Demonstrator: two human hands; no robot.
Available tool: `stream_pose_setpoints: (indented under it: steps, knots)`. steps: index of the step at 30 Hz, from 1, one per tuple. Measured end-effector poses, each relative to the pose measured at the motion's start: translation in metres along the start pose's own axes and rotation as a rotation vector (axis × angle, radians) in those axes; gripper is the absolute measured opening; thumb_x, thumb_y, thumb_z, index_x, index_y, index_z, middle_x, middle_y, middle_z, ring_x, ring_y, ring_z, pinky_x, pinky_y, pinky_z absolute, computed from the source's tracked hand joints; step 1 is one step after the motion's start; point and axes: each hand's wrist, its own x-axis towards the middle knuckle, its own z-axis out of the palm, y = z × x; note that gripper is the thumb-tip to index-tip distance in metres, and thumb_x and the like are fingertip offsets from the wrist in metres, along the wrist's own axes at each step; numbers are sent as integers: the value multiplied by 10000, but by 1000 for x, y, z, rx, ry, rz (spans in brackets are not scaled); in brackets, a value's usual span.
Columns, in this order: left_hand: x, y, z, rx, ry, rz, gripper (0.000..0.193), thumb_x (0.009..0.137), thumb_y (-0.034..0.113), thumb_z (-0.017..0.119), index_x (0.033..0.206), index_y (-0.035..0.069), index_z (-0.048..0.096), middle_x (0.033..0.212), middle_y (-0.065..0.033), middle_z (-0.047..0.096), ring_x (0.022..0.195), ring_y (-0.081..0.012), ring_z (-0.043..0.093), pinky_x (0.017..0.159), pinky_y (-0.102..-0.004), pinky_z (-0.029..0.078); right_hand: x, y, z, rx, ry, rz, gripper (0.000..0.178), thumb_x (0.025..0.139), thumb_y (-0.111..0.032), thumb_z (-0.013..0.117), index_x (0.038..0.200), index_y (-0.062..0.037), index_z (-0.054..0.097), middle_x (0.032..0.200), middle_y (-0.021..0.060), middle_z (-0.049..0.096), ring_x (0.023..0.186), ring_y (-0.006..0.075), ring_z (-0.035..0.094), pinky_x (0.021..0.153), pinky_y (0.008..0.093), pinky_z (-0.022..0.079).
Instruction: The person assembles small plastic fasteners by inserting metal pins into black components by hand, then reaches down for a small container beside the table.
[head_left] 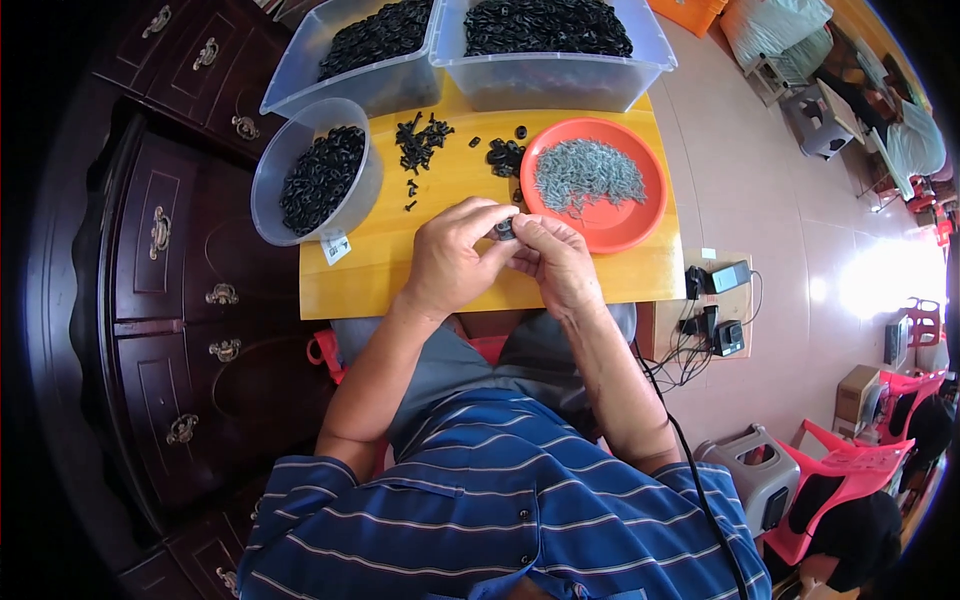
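Just over the front part of the yellow table (380,285), my left hand (452,258) and my right hand (562,262) meet fingertip to fingertip. Between them they pinch a small black plastic piece (505,229); its exact kind is mostly hidden by the fingers. To the right of it lies a red-orange round plate (655,205) holding many small silver screws (590,172). A small pile of black rounded pieces (506,157) sits against the plate's left side. Farther left is a loose heap of black stemmed parts (422,142).
A round clear tub (262,195) of black parts stands at the table's left edge. Two clear bins (368,88) (550,92) full of black parts occupy the far side. Dark drawers (160,240) flank the left; chargers with cables (715,325) lie at right, near a grey stool (750,465).
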Motion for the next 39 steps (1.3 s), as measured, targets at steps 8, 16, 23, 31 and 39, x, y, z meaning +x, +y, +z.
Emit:
stream_pose_setpoints:
  steps: [8,16,23,31,39]
  knots:
    - [0,-5,1,26,0,25,279,790,23,751,1065,1,716,987,-144,722,877,-310,717,763,-369,568,-1,1,5,-6,-10,-44,169,990,-232,671,954,-77,728,841,-17,701,729,49,611,702,221,499]
    - [-2,-11,4,0,2,23,260,801,26,742,1058,-3,718,978,-147,722,861,-313,718,756,-371,570,-3,5,6,-58,22,-101,195,985,-230,662,909,-61,721,815,-13,680,717,50,580,699,224,480]
    - [1,-7,2,-96,-29,-45,257,816,1,735,1072,-14,716,960,-147,718,770,-267,721,682,-336,571,-1,6,7,-96,44,-112,200,983,-233,653,900,-59,708,810,-15,671,730,57,582,704,236,480]
    - [1,-14,-2,-68,12,-4,249,802,17,738,1051,14,729,894,-139,708,727,-266,702,657,-348,555,2,11,11,-163,43,-145,183,1012,-229,627,970,-65,696,823,-42,632,748,47,574,705,229,480]
    - [-1,-2,-17,-91,-93,-18,307,824,41,774,1117,-12,700,943,-113,686,711,-180,659,623,-308,522,-1,13,14,-197,103,-217,208,1017,-206,622,932,-28,685,810,-25,633,724,49,538,670,226,437]
